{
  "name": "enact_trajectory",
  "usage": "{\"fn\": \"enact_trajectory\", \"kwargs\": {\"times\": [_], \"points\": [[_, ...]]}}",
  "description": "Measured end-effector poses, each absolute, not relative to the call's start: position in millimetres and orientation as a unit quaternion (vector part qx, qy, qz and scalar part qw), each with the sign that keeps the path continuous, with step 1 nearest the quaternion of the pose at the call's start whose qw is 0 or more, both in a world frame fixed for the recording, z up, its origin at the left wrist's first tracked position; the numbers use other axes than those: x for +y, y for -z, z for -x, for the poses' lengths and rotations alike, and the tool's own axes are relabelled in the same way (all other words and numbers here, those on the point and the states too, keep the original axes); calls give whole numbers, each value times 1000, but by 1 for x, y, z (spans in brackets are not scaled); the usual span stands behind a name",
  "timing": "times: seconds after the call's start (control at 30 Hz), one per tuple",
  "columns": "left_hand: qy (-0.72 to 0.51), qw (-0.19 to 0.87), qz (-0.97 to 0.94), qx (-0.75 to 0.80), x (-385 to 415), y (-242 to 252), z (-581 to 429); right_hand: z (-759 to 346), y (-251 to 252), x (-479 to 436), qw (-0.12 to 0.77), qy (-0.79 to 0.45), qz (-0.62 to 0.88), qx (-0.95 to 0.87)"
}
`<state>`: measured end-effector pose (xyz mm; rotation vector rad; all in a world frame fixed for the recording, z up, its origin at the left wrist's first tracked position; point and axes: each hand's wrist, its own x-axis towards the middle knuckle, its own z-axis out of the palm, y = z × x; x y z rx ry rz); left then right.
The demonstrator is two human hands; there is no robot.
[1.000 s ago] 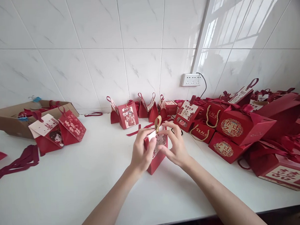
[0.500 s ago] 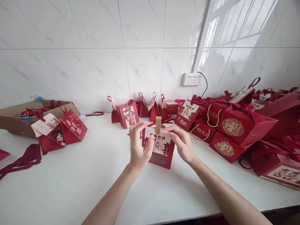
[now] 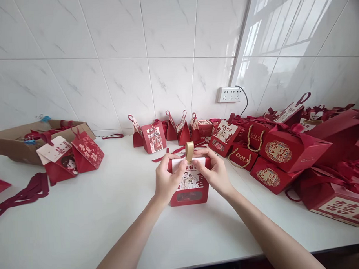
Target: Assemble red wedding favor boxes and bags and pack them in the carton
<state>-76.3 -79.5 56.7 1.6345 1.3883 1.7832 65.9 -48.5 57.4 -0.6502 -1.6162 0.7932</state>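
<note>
A small red gift box [image 3: 189, 193] with a white picture panel and a gold loop handle [image 3: 189, 150] stands on the white counter [image 3: 82, 228] in front of me, its front face toward me. My left hand [image 3: 166, 180] grips its upper left side, thumb on the front panel. My right hand [image 3: 216, 172] grips its upper right side, fingers curled over the top edge by the handle.
Many red gift boxes [image 3: 282, 152] crowd the counter's right side. More small red boxes [image 3: 153, 138] line the tiled wall. At left lie two red boxes [image 3: 71, 156], a cardboard box [image 3: 17, 142] and dark red ribbons [image 3: 25, 193]. A wall socket [image 3: 228, 94] sits behind.
The box has been turned from edge-on to face me and now stands square on the counter. Both hands have shifted to its upper sides.
</note>
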Motion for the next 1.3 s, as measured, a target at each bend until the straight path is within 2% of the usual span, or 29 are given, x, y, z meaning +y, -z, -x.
{"fn": "enact_trajectory", "kwargs": {"times": [0.47, 0.73, 1.1, 1.3], "points": [[-638, 209, -581, 461, -79, -52, 74, -61, -59, -51, 597, -313, 307, -672], [-631, 247, -566, 470, -80, -53, 74, -61, -59, -53, 587, -359, 296, -662], [-628, 190, -609, 446, -78, -53, 75, -63, -60, -53, 584, -385, 279, -658], [-625, 191, -599, 463, -79, -52, 75, -63, -60, -50, 588, -339, 303, -668]]}}
